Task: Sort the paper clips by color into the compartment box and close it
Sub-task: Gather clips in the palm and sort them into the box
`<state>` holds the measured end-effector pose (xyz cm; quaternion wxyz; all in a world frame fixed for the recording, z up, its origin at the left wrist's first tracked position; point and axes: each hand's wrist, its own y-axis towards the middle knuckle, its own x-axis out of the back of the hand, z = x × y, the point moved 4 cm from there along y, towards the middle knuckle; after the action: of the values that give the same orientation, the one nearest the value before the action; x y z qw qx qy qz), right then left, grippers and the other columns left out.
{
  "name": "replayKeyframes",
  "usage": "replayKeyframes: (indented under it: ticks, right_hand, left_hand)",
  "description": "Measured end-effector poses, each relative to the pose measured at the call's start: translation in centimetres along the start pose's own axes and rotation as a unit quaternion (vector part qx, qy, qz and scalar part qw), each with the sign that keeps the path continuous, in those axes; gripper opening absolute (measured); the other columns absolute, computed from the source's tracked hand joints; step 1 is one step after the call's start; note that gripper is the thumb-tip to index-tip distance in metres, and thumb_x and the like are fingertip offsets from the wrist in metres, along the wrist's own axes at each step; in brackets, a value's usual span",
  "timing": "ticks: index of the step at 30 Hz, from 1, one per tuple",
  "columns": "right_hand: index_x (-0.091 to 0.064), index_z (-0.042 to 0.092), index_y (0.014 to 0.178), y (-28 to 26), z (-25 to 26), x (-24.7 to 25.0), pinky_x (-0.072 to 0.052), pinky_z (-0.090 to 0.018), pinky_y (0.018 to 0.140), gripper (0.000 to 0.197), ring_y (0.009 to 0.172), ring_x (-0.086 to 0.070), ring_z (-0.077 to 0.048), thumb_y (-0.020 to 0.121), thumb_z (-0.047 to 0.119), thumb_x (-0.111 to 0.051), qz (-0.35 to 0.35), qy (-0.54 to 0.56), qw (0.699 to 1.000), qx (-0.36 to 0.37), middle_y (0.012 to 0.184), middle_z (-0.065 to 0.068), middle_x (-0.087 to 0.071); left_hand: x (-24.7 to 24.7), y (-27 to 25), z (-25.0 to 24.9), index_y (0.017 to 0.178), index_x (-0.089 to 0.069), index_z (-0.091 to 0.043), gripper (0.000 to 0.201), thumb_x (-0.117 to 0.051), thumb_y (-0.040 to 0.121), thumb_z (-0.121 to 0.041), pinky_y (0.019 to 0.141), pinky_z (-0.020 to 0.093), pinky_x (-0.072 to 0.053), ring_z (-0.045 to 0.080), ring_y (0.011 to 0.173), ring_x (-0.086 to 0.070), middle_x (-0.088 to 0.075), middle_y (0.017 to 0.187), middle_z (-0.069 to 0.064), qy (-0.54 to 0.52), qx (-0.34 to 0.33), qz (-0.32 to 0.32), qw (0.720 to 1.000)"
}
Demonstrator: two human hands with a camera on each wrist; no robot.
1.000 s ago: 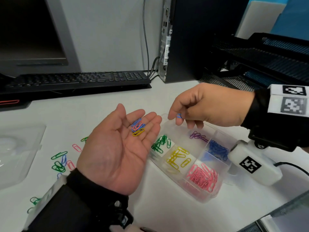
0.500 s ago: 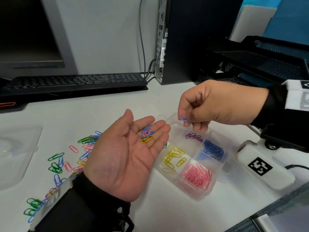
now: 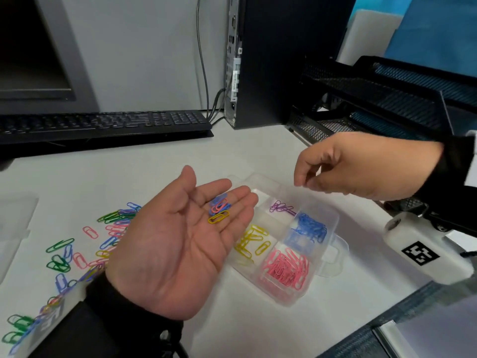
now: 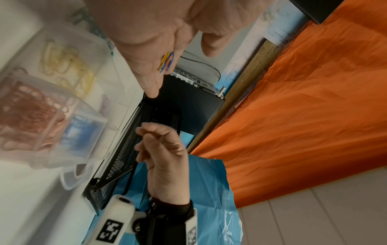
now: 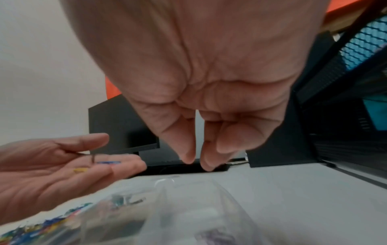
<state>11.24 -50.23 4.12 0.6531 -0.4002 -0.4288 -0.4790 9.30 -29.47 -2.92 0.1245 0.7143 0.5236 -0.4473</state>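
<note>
1. Pink, blue and yellow paper clips (image 3: 219,210) lie on the fingers of the left hand (image 3: 178,244), whose grip is released, palm up, near the desk's (image 3: 154,161) front edge.
2. Left of it a loose pile (image 3: 85,244) of mixed clips waits unsorted: much of the job remains, I judge.
3. The clear compartment box (image 3: 325,267) sits just right of that hand, lid not yet closed; pink, yellow, blue and purple sections each hold clips.
4. Farther back, the right hand (image 3: 361,166) hovers above the box's far compartments, fingertips (image 5: 188,157) loosely curled and slightly apart, grip holding nothing.
</note>
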Motion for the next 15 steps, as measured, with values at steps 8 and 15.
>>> replayKeyframes:
  ticks: [8, 15]
  right_hand:
    - [-0.069, 0.029, 0.101, -1.0, 6.5, -0.6, -0.046, -0.018, 0.063, 0.016, 0.069, -0.058, -0.007, 0.086, 0.022, -0.068, -0.013, 0.024, 0.990, 0.141, 0.079, 0.011, -0.065]
    - [-0.064, 0.027, 0.092, -1.0, 6.8, -2.2, -0.042, -0.024, 0.073, 0.008, 0.079, -0.052, -0.005, 0.085, 0.031, -0.065, -0.025, -0.091, 0.983, 0.157, 0.091, 0.010, -0.055]
  left_hand:
    - [-1.5, 0.1, 1.8, 0.130, -0.049, 0.008, 0.072, -0.044, 0.092, -0.053, 0.090, 0.048, -0.051, 0.037, 0.113, -0.062, -0.060, 0.123, 0.030, -0.001, 0.051, 0.064, 0.997]
    - [-2.9, 0.0, 2.6, 0.127, -0.051, 0.008, 0.066, -0.038, 0.097, -0.049, 0.099, 0.044, -0.047, 0.032, 0.126, -0.053, -0.055, 0.133, 0.026, -0.029, 0.070, 0.126, 0.989]
